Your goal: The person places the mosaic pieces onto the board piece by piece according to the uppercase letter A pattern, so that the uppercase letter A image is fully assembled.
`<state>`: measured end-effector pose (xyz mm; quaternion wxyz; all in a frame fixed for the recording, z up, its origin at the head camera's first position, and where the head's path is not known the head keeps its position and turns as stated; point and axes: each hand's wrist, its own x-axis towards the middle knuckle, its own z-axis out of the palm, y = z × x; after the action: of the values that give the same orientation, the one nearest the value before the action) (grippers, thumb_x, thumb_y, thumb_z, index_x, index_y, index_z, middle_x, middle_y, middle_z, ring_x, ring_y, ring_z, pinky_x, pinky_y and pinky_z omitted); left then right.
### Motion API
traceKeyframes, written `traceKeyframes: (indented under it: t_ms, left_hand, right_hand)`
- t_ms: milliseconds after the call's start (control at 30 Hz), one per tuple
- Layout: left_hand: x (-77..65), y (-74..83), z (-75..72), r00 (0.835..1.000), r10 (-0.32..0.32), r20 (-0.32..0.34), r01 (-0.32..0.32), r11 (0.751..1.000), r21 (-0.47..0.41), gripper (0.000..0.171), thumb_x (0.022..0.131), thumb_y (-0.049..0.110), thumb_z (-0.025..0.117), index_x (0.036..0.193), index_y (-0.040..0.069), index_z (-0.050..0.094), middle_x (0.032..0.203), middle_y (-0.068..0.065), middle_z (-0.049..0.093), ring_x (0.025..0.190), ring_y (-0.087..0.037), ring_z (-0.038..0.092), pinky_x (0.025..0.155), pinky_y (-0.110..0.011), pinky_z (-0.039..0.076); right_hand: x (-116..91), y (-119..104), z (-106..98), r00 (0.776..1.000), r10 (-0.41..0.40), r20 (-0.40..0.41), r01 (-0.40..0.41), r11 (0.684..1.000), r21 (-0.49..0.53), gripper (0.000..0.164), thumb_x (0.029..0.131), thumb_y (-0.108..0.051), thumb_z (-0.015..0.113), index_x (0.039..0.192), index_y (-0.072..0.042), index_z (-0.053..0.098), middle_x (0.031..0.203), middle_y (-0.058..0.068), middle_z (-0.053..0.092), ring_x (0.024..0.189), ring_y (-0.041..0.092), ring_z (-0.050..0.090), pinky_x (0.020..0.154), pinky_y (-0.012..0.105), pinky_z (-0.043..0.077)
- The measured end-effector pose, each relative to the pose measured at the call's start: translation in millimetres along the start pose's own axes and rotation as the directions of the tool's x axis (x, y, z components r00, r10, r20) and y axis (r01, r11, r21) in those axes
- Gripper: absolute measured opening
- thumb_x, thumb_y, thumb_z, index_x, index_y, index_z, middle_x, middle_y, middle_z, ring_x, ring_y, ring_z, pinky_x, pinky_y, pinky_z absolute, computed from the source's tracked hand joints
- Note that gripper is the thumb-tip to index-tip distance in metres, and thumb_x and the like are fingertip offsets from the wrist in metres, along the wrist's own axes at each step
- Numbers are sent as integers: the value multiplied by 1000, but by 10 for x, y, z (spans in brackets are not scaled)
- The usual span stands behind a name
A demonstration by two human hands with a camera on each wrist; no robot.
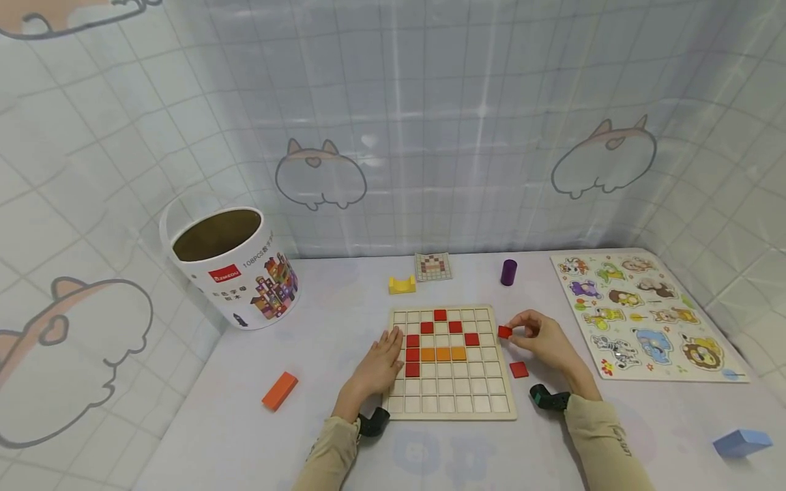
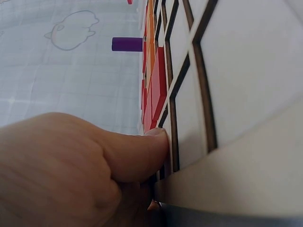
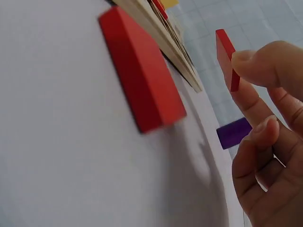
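A wooden grid board [image 1: 454,404] lies on the table, with several red tiles [image 1: 413,369] and a row of orange tiles [image 1: 443,354] in its cells. My left hand [image 1: 377,363] rests along the board's left edge, fingers extended; in the left wrist view its thumb [image 2: 137,153] touches the board near a red tile [image 2: 159,82]. Just off the board's right edge, my right hand [image 1: 543,341] pinches a red square tile [image 3: 227,59] between thumb and finger, raised above the table. Another red tile [image 1: 518,369] lies on the table below that hand.
Behind the board are a small pattern card [image 1: 433,267], a yellow block [image 1: 402,285] and a purple cylinder [image 1: 508,273]. An animal puzzle board [image 1: 651,314] lies at right, a blue block [image 1: 741,443] nearer. Leftward are a white bucket [image 1: 239,279] and an orange block [image 1: 280,391].
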<state>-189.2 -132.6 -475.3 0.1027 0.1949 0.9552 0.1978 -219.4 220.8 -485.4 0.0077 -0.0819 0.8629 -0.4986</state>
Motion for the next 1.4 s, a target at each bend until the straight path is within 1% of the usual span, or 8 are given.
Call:
traceKeyframes:
  t_ms: [200, 367, 567, 700, 933, 1100, 1233, 1400]
  left_hand:
    - [-18, 5, 12, 1000, -1, 2, 1, 1000, -7, 58, 100, 13, 45, 150, -7, 24, 160, -21, 18, 149, -41, 16, 118, -57, 20]
    - [-29, 5, 19, 1000, -5, 2, 5, 1000, -16, 58, 100, 13, 45, 150, -7, 24, 161, -21, 18, 149, -40, 16, 119, -57, 20]
    - [-35, 5, 32, 1000, -8, -2, 8, 1000, -12, 57, 100, 13, 45, 150, -7, 25, 160, -21, 19, 149, -40, 17, 119, -57, 20]
    - [-44, 11, 27, 1000, -4, 1, 4, 1000, -14, 57, 100, 13, 45, 150, -7, 24, 160, -21, 19, 148, -41, 17, 118, -57, 20]
    - [-75, -1, 22, 1000, -19, 6, 19, 1000, -6, 58, 101, 14, 45, 150, -7, 24, 160, -21, 18, 149, -41, 16, 119, -57, 19]
    - [-81, -13, 32, 1000, -20, 6, 20, 1000, -1, 58, 101, 14, 45, 150, -6, 24, 161, -21, 18, 149, -41, 16, 119, -56, 19]
    - [-64, -11, 25, 1000, -15, 4, 15, 1000, 6, 58, 101, 15, 45, 151, -6, 23, 161, -20, 18, 149, -40, 16, 119, -56, 19]
    - [-4, -8, -14, 1000, -5, 11, 5, 1000, 14, 59, 102, 16, 44, 152, -5, 21, 161, -20, 15, 149, -40, 13, 120, -56, 18]
  right_hand:
    - [-9, -108, 83, 999, -21, 29, 20, 999, 29, 21, 81, -5, 73, 101, -4, 65, 77, 5, 47, 70, 12, 42, 57, 23, 33]
    - [-1, -202, 166, 998, -18, 57, 15, 998, 61, 21, 80, -4, 73, 100, -4, 65, 76, 5, 43, 70, 13, 42, 54, 23, 33]
    - [-11, -250, 286, 994, -21, 107, 15, 998, 53, 20, 81, -4, 73, 99, -6, 66, 76, 4, 43, 72, 15, 42, 56, 23, 33]
    - [-24, -244, 337, 990, -52, 131, 45, 998, 52, 19, 80, -3, 73, 98, -6, 66, 74, 3, 43, 68, 14, 41, 55, 23, 33]
    - [-44, -251, 386, 985, -59, 160, 53, 998, 40, 19, 81, -4, 73, 98, -8, 66, 74, 2, 44, 70, 13, 43, 58, 23, 34]
    - [-59, -316, 420, 982, -97, 160, 90, 995, 50, 17, 82, -5, 74, 97, -9, 66, 73, 1, 45, 69, 12, 42, 58, 23, 34]
    - [-51, -358, 464, 975, -130, 180, 120, 990, 68, 15, 82, -6, 73, 95, -9, 67, 75, 3, 51, 68, 11, 42, 58, 22, 35]
    - [-40, -337, 508, 975, -124, 183, 119, 992, 39, 16, 79, -1, 72, 92, -7, 65, 82, 4, 59, 70, 11, 43, 61, 20, 37]
